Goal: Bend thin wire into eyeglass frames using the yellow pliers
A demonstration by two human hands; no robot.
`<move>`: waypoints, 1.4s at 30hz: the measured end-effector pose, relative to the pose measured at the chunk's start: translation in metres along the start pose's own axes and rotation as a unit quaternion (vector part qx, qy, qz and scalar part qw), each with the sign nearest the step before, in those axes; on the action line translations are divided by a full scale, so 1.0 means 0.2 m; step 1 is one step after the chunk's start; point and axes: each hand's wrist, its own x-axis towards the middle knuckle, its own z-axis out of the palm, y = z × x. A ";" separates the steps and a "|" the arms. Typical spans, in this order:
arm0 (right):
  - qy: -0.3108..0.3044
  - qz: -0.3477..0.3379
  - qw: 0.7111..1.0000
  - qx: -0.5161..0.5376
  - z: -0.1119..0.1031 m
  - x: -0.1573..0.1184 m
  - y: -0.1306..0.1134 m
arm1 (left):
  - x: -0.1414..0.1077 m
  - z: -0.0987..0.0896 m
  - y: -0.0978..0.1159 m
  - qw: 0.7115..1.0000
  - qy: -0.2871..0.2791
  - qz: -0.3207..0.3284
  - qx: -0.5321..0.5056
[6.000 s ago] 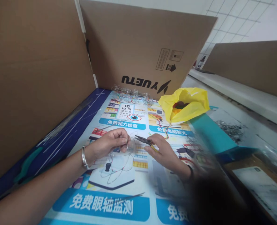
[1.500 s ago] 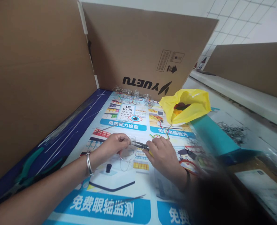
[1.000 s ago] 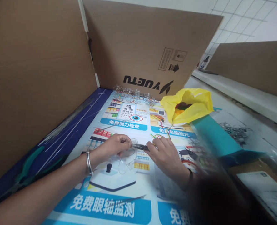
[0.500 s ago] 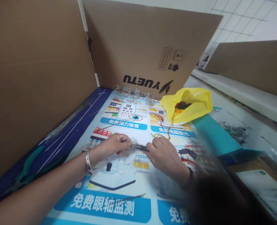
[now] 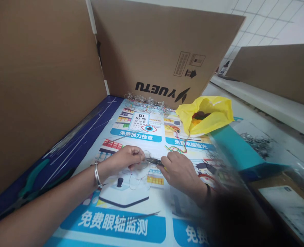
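Head camera, centre of the frame: I see the left hand (image 5: 130,159) with its fingers pinched together on a thin wire (image 5: 137,178), whose fine loops show just below and to the right of the fingertips, over the printed surface (image 5: 168,206). Opposite, the right hand (image 5: 178,168) has its fingers wrapped round the pliers (image 5: 155,161), tips reaching the left fingertips; whether those jaws grip the wire is too small for me to tell. Coloured threads (image 5: 186,145) run from above the right hand up to the yellow bag (image 5: 215,124), right of centre.
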 end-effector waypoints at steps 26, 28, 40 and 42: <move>0.084 -0.091 0.989 0.081 -0.03 0.00 0.15 | -0.01 -0.03 -0.02 0.988 -0.142 -0.023 -0.052; 0.112 -0.086 0.987 0.072 -0.04 0.00 0.16 | -0.01 -0.03 -0.02 0.988 -0.144 -0.023 -0.059; 0.051 -0.137 0.989 -0.017 -0.06 0.00 0.11 | -0.01 -0.03 -0.03 0.989 -0.140 -0.009 -0.041; 0.049 -0.139 0.989 -0.014 -0.06 0.00 0.10 | -0.01 -0.03 -0.03 0.989 -0.138 -0.019 -0.041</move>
